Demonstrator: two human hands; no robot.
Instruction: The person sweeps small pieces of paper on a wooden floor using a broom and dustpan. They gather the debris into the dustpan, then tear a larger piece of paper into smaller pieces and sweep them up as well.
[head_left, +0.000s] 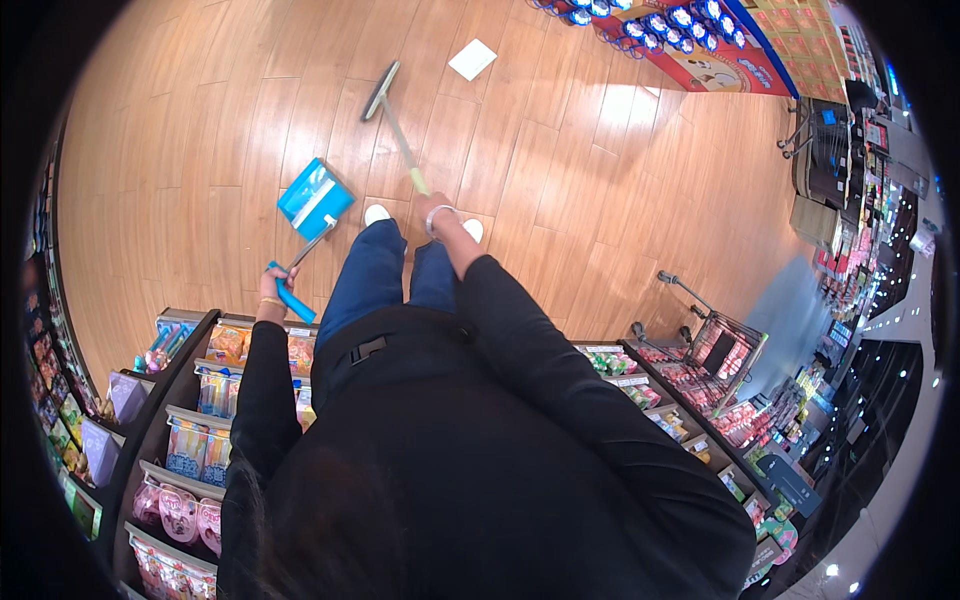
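My left hand (276, 283) grips the blue handle of a long-handled dustpan (306, 196). The blue pan rests on the wood-plank floor (247, 135), left of my white shoes. In my right hand (433, 204) is the pale green grip of a broom (400, 135). Its stick slants forward to a narrow, dark-edged head (380, 91) on the floor. A white sheet, perhaps paper or card (472, 60), lies flat on the floor, to the right of the broom head and apart from it.
Shelves of packaged goods (196, 442) stand close on my left, with more shelves (652, 397) on my right. A shopping cart (720, 349) is at the right. A red display stand (720, 67) with blue-lit round items rises at the far right. Another cart (821, 146) stands beyond.
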